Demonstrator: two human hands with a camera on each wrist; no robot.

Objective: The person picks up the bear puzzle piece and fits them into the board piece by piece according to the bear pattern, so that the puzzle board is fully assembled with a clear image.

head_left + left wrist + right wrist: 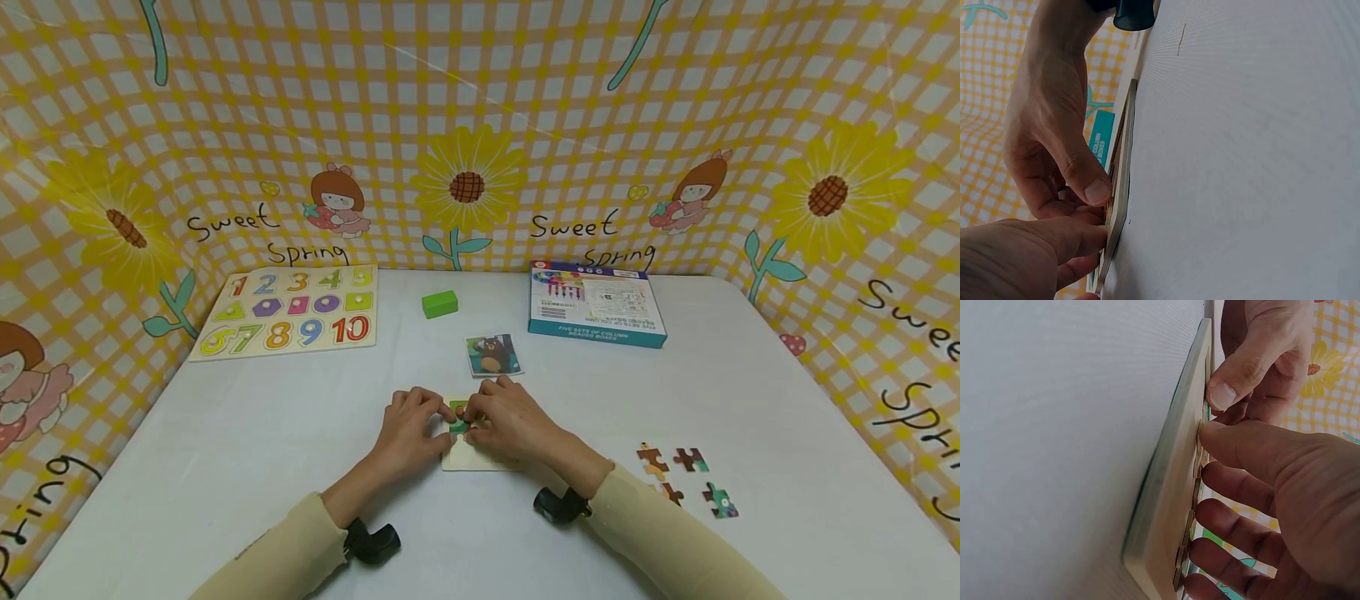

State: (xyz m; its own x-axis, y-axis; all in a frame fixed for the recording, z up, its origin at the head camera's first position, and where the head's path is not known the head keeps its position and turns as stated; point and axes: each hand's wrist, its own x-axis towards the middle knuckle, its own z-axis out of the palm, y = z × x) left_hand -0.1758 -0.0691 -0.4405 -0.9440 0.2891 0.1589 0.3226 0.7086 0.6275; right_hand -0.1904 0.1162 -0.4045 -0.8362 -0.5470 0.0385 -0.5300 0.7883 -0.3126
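Observation:
A pale wooden puzzle board [480, 460] lies in front of me, with green and brown puzzle pieces [458, 426] in its far left part. My left hand [408, 432] is at the board's left side, thumb and index finger curved round a green piece there. From the right, my right hand [513, 421] pinches a puzzle piece [1198, 453] between thumb and index finger, low against the board; its other fingers rest over more pieces. The two thumbs are close together in the right wrist view. My hands hide much of the pieces.
Several loose puzzle pieces [722, 500] lie to the right. Beyond the board is a bear picture card [492, 355]. Farther back are a green block [439, 304], a number board [288, 312] at left and a flat box [596, 304] at right.

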